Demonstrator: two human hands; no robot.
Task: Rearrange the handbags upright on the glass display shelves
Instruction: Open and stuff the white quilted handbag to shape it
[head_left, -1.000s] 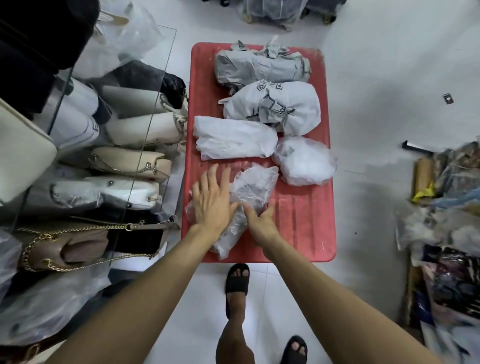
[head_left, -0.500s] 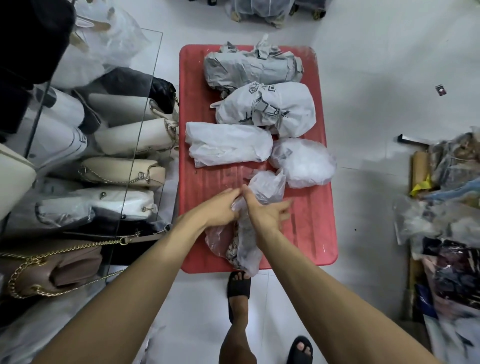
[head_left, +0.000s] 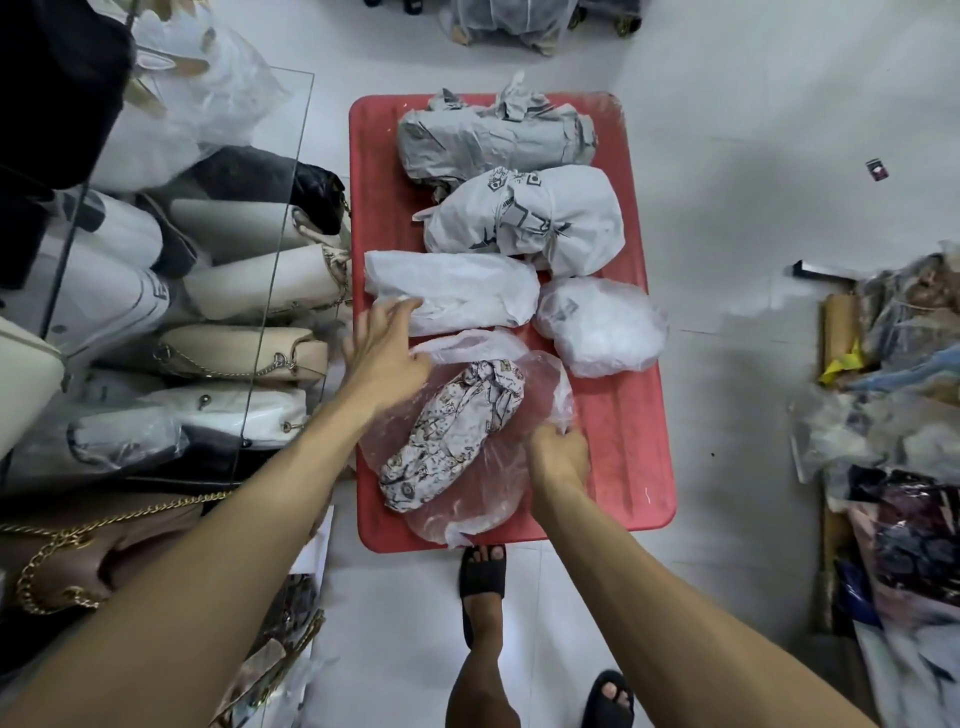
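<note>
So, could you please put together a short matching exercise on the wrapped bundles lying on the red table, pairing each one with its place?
Things:
1. grey paper bundle
2. patterned cloth bundle
3. round clear-plastic bundle
4. printed white bundle

Places:
A. nearest the person, inside a clear bag
B. at the far end of the red table
C. second from the far end
D. by the right edge, at mid-length

Pairs: 1-B, 2-A, 3-D, 4-C
</note>
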